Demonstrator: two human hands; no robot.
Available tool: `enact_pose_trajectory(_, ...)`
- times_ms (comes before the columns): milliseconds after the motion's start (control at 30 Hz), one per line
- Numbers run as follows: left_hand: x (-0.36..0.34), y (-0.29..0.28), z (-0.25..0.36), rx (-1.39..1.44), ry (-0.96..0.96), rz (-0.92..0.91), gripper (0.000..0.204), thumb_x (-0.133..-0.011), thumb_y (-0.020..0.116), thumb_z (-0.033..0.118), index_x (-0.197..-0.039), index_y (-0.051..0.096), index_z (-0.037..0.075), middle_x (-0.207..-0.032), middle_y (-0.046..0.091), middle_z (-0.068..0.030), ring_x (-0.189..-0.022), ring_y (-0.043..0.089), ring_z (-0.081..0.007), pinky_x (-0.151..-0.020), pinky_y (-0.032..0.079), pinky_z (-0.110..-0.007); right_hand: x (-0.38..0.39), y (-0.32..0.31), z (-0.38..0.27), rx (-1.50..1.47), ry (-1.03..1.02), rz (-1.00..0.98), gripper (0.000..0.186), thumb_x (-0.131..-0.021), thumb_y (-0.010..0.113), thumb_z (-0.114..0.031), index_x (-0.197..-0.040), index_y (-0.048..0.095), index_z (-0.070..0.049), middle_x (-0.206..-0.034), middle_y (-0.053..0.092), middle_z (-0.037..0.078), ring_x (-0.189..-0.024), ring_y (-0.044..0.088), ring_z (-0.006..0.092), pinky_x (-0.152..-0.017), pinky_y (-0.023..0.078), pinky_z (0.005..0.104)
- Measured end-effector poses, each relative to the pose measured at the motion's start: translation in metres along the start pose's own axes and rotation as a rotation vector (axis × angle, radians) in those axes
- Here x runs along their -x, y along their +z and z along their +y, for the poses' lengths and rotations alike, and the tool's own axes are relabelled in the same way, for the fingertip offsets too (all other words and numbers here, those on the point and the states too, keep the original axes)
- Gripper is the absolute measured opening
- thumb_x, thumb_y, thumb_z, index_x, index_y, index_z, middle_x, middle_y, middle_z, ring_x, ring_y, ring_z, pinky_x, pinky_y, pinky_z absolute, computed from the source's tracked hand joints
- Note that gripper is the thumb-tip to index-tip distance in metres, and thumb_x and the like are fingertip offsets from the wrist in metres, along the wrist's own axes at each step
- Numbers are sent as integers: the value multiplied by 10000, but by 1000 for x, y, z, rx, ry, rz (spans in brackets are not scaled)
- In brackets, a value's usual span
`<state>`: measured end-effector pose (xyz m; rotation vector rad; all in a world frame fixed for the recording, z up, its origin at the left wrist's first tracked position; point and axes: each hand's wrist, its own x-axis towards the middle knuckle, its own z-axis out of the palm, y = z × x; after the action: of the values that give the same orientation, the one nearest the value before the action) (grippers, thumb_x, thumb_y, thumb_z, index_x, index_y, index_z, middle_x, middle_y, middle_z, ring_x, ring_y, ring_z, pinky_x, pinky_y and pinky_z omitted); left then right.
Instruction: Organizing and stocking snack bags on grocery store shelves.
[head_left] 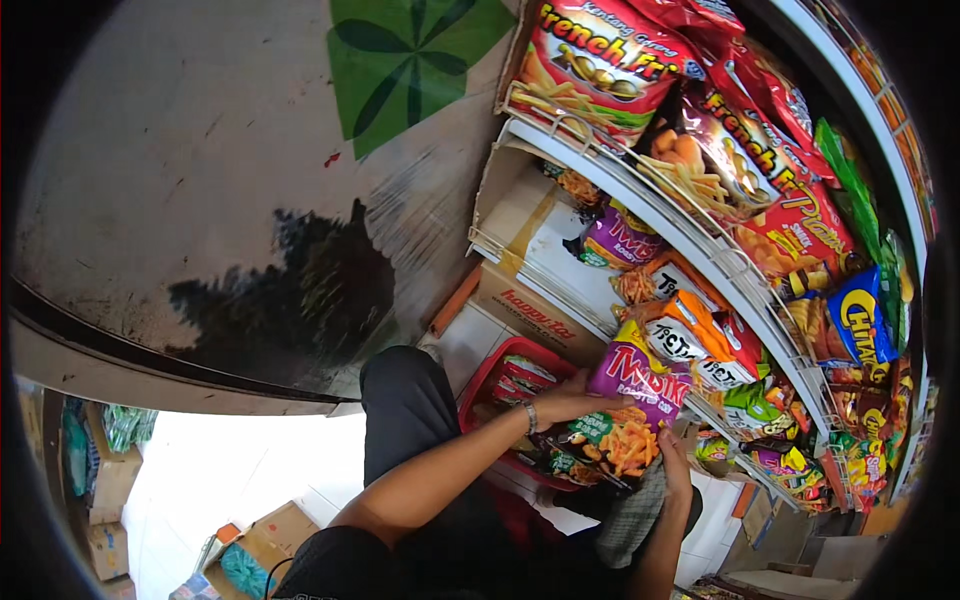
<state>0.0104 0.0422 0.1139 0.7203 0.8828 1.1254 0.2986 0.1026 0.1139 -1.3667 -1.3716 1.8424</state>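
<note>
At four o'clock, the left hand [572,402] is clamped on a purple snack bag [632,435], the right hand [676,465] on a grey cloth [636,518]; light pressure should avoid crushing.

A white-edged upper shelf [590,161] with a wire guard carries upright red snack bags [600,65] at its near end and a blue bag [860,315] farther along. The white lower shelf [553,240] holds a purple bag [622,238] and orange-and-white bags [685,325]. On the pale tiled floor [260,465] stand a red basket [476,386] of packets [525,370] and, off to the left, an open cardboard box [287,527].
</note>
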Motion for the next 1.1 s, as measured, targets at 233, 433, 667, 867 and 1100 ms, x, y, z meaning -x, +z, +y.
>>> enact_pose_trajectory(233, -2, -3, -19, -77, -58, -102, 763, -708, 867, 410, -1298, 549, 46, -1242, 629, -98, -1121, 595, -166, -973, 463, -315, 3, -4, 5, -45, 112, -69, 482, -926, 659, -309, -1266, 574, 21, -1182, 640, 95, -1061, 604, 173, -959, 444, 288)
enact_pose_trajectory(433, -23, -12, -56, -152, -85, -29, 710, -805, 810, 312, -1366, 467, 43, -1276, 603, -107, -1133, 598, -185, -967, 488, -321, -4, -16, 21, 164, 48, 4, 517, -849, 755, -265, -1260, 596, 6, -1171, 653, 48, -1084, 575, 146, -978, 417, 299)
enact_pose_trajectory(667, 0, -3, -25, -126, -34, 13, 554, -853, 763, 169, -1322, 499, 38, -1243, 616, -84, -1144, 592, -171, -973, 495, -333, 8, 14, -15, 401, -151, -118, 573, -722, 860, -238, -1208, 640, -29, -1146, 672, 77, -1065, 596, 169, -948, 464, 324)
enact_pose_trajectory(867, -4, 6, -28, -171, 35, 72, 563, -813, 803, 168, -1294, 533, 59, -1197, 642, -53, -1097, 599, -143, -946, 496, -324, 17, 14, -21, 319, -127, -79, 593, -728, 864, -290, -1195, 635, -5, -1112, 682, 79, -1037, 603, 154, -954, 452, 331)
enact_pose_trajectory(1100, -6, 15, -27, -192, 45, 144, 442, -855, 766, 194, -1237, 594, 54, -1144, 665, -39, -1055, 614, -125, -919, 499, -309, 14, 11, -19, 224, -93, -108, 648, -738, 856, -307, -1225, 597, 34, -1135, 670, 100, -1048, 597, 157, -963, 452, 320)
